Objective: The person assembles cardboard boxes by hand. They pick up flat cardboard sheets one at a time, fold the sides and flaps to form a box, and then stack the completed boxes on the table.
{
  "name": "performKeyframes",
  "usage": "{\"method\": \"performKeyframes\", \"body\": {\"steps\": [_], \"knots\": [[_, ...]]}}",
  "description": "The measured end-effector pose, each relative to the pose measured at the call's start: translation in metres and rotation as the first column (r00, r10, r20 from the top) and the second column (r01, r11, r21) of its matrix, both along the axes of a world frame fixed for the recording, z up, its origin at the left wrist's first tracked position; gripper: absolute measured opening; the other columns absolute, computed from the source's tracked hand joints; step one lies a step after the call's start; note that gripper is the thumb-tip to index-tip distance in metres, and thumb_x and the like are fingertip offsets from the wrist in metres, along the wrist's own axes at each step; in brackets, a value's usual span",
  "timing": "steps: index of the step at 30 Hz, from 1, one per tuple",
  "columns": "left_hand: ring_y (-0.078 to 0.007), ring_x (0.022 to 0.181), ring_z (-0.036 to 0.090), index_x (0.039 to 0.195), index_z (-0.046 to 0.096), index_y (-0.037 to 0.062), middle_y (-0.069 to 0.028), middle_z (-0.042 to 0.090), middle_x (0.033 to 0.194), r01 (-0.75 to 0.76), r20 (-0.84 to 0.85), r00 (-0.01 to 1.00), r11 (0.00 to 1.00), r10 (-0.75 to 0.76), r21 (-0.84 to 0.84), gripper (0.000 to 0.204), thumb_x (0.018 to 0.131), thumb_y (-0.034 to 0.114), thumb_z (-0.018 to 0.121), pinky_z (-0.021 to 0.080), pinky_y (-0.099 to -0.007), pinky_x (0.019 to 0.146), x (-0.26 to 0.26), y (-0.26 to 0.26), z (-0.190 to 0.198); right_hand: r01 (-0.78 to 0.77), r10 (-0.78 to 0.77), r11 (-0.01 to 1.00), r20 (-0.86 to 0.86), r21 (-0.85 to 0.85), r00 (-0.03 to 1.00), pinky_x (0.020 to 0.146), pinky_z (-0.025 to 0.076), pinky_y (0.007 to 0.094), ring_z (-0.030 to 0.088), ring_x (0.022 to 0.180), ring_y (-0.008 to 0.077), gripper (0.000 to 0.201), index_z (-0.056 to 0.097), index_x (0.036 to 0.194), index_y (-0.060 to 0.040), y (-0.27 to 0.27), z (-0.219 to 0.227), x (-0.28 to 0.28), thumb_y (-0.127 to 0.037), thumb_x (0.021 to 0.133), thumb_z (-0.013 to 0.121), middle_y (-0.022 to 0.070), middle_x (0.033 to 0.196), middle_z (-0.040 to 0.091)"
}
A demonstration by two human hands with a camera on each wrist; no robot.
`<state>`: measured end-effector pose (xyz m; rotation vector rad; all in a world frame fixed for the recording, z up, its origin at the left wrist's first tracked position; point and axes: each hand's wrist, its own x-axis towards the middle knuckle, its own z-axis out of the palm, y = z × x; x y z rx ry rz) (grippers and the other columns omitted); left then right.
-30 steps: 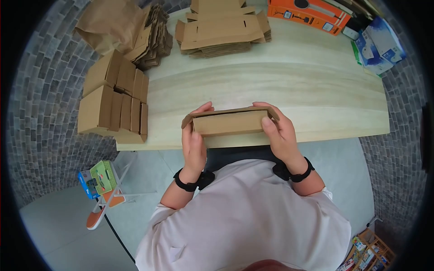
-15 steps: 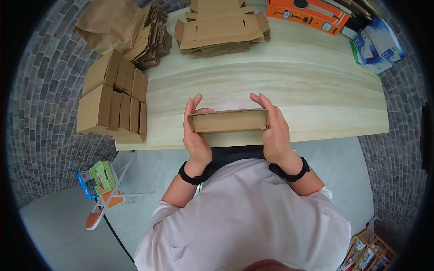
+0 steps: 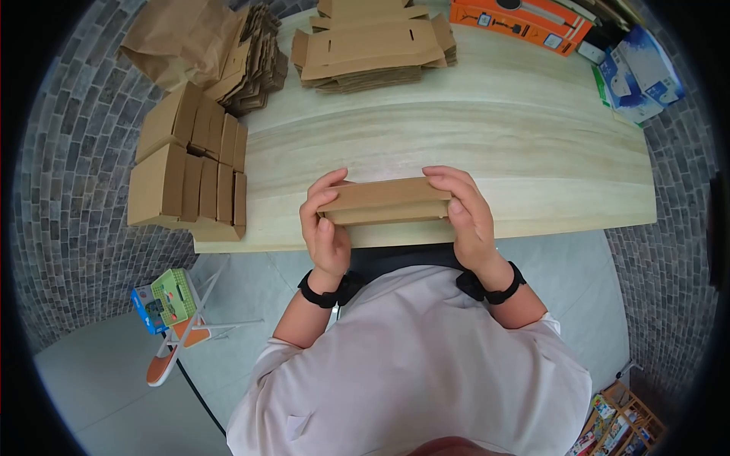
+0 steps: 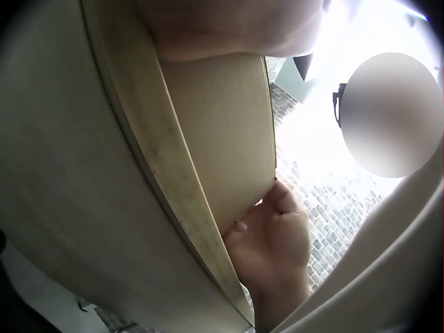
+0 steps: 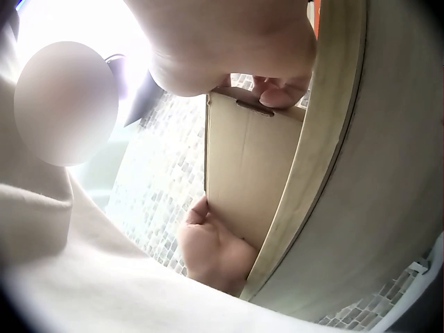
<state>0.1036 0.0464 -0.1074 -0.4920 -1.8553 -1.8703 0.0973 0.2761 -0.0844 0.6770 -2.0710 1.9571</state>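
Note:
In the head view a long, narrow cardboard box (image 3: pixel 384 195) is held between both hands close to the table's front edge. A flat panel runs along its far side, with a second strip of cardboard nearer the body. My left hand (image 3: pixel 325 228) grips the left end, fingers bent over the far edge and thumb on the near side. At the other end my right hand (image 3: pixel 473 216) holds it the same way. One broad face of the box (image 5: pixel 253 159) shows a slot near the right hand's fingertips in the right wrist view.
Folded cardboard boxes (image 3: pixel 186 182) are stacked at the table's left edge. Behind them lie a brown paper bag (image 3: pixel 179 42) and flattened cardboard (image 3: pixel 255 64). A pile of cardboard blanks (image 3: pixel 372 49) lies at the back, with an orange box (image 3: pixel 525 26) and a blue-white package (image 3: pixel 642 76) at right.
Half a second ago both hands lay flatter against the box's ends, fingers stretched. Now the fingers bend over its far edge, and the far panel shows as a wider flat strip.

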Motion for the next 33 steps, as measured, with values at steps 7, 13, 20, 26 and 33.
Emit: {"method": "performKeyframes", "body": {"steps": [7, 13, 20, 26, 33], "knots": [[-0.0306, 0.105, 0.060, 0.114, 0.050, 0.0062, -0.0251, 0.055, 0.128, 0.025, -0.053, 0.998, 1.000, -0.025, 0.003, 0.031, 0.103, 0.035, 0.046, 0.048, -0.0434, 0.095, 0.000, -0.001, -0.004, -0.027, 0.028, 0.998, 0.028, -0.056, 0.999, 0.083, 0.046, 0.0318, 0.058, 0.100, 0.0215, 0.033, 0.061, 0.120, -0.0036, 0.002, -0.007, 0.001, -0.027, 0.099, 0.050, 0.0174, 0.131, 0.058], [-0.0285, 0.105, 0.058, 0.116, 0.048, 0.0034, -0.0244, 0.059, 0.119, 0.045, 0.061, 0.997, 0.999, -0.046, 0.019, 0.034, 0.100, 0.033, 0.053, 0.046, -0.0410, 0.095, -0.002, 0.000, 0.008, -0.028, 0.039, 0.995, 0.109, -0.099, 0.993, 0.074, 0.044, 0.0270, 0.052, 0.083, 0.0142, 0.035, 0.055, 0.123, -0.0047, -0.002, -0.021, 0.001, -0.026, 0.095, 0.056, 0.0135, 0.126, 0.062], [-0.0286, 0.122, 0.053, 0.137, 0.043, 0.0012, -0.0217, 0.057, 0.128, -0.059, 0.184, 0.979, 0.985, 0.089, -0.160, 0.059, 0.101, 0.046, 0.052, 0.041, -0.0405, 0.105, 0.009, -0.006, 0.017, -0.072, 0.122, 0.983, 0.319, -0.167, 0.940, 0.069, 0.046, 0.0246, 0.046, 0.073, 0.0098, 0.055, 0.045, 0.138, -0.0034, 0.004, -0.003, 0.007, -0.012, 0.087, 0.066, 0.0084, 0.125, 0.064], [-0.0303, 0.133, 0.046, 0.143, 0.044, -0.0018, -0.0176, 0.047, 0.145, -0.165, 0.106, 0.952, 0.776, 0.286, -0.608, 0.072, 0.099, 0.055, 0.051, 0.037, -0.0405, 0.109, 0.030, -0.027, 0.027, -0.166, 0.107, 0.971, 0.310, 0.171, 0.945, 0.064, 0.054, 0.0248, 0.063, 0.078, 0.0125, 0.056, 0.056, 0.132, -0.0061, 0.022, 0.012, 0.014, -0.002, 0.079, 0.072, 0.0079, 0.125, 0.063], [-0.0352, 0.131, 0.048, 0.147, 0.038, -0.0042, -0.0222, 0.047, 0.144, -0.178, 0.046, 0.975, 0.893, 0.216, -0.414, 0.078, 0.099, 0.054, 0.053, 0.040, -0.0406, 0.107, 0.042, -0.036, 0.060, -0.055, 0.074, 0.944, -0.048, 0.325, 0.996, 0.069, 0.057, 0.0275, 0.067, 0.082, 0.0160, 0.046, 0.067, 0.117, -0.0056, 0.005, 0.052, 0.008, 0.009, 0.074, 0.069, 0.0121, 0.129, 0.061]]}}
